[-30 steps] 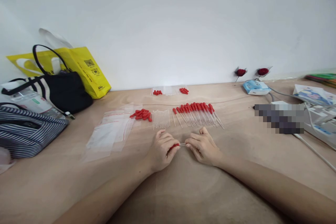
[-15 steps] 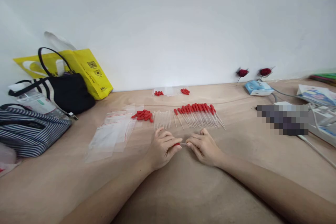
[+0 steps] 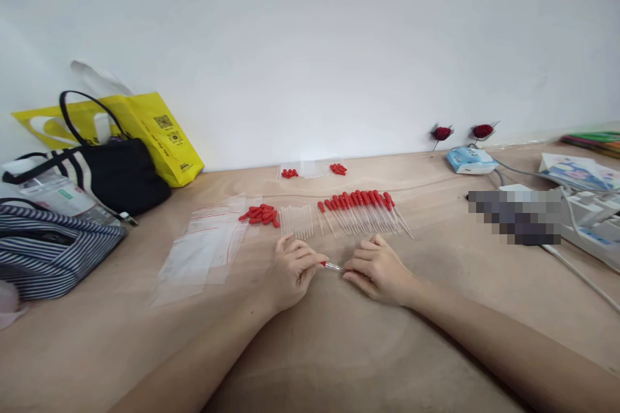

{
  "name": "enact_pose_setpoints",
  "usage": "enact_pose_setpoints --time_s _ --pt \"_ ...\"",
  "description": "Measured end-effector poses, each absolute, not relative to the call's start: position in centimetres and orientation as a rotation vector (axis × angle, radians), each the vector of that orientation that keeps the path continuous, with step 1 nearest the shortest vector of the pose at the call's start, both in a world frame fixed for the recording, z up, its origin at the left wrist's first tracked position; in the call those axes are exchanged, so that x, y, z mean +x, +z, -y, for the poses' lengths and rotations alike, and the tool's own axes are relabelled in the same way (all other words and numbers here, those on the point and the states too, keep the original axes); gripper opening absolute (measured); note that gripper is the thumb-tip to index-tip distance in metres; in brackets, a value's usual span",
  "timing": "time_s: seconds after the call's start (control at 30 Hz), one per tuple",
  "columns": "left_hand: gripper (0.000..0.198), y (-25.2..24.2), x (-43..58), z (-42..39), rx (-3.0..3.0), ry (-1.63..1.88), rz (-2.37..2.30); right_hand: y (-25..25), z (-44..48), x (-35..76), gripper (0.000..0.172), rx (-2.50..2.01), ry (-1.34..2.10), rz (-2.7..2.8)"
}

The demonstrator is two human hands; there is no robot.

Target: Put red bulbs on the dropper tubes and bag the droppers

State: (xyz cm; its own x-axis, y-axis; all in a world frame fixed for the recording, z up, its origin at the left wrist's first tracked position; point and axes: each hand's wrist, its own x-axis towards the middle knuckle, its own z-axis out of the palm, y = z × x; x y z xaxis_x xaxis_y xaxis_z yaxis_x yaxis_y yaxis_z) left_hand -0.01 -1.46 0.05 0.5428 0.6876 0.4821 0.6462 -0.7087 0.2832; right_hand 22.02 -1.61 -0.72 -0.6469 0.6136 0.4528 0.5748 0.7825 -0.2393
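Observation:
Between the fingertips of my left hand [image 3: 293, 274] is a red rubber bulb [image 3: 324, 264], pinched and mostly covered. A clear dropper tube [image 3: 333, 266] runs from the bulb to my right hand [image 3: 380, 271], whose closed fingers hide its other end. How deep the tube sits in the bulb I cannot tell. Beyond my hands, droppers with red bulbs [image 3: 363, 200] lie side by side in a slanting row. Left of them several bare clear tubes [image 3: 296, 222] are lined up, and a pile of loose red bulbs [image 3: 261, 213] lies beside those.
Clear zip bags [image 3: 194, 251] lie overlapping at left. More red bulbs [image 3: 338, 169] rest on plastic bags by the wall. A striped pouch [image 3: 62, 245], black bag [image 3: 123, 171] and yellow bag [image 3: 169, 142] stand far left. At right are a tissue pack [image 3: 469, 160] and power strip [image 3: 588, 219].
My hands have drawn slightly apart, and a longer stretch of the clear tube shows between them. The whole view has shifted a little. The laid-out droppers look the same.

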Motion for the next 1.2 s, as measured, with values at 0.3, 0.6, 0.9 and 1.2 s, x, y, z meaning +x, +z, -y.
enact_pose_setpoints --time_s 0.3,0.6,0.9,1.2 --pt "0.041 -0.9 -2.0 -1.2 2.144 1.315 -1.636 -0.2 -1.8 20.1 0.026 -1.505 0.315 2.059" --pt "0.021 -0.5 -3.1 -2.1 2.155 1.265 -2.084 0.1 -5.6 16.2 0.034 -1.922 0.181 1.913" --pt "0.019 0.4 -5.4 -3.3 2.046 0.890 -2.498 0.2 -6.0 15.6 0.038 -2.009 0.217 1.981" --pt "0.016 0.4 -6.9 -4.3 2.323 0.884 -2.554 0.6 -5.7 14.6 0.032 -1.843 0.117 2.020"
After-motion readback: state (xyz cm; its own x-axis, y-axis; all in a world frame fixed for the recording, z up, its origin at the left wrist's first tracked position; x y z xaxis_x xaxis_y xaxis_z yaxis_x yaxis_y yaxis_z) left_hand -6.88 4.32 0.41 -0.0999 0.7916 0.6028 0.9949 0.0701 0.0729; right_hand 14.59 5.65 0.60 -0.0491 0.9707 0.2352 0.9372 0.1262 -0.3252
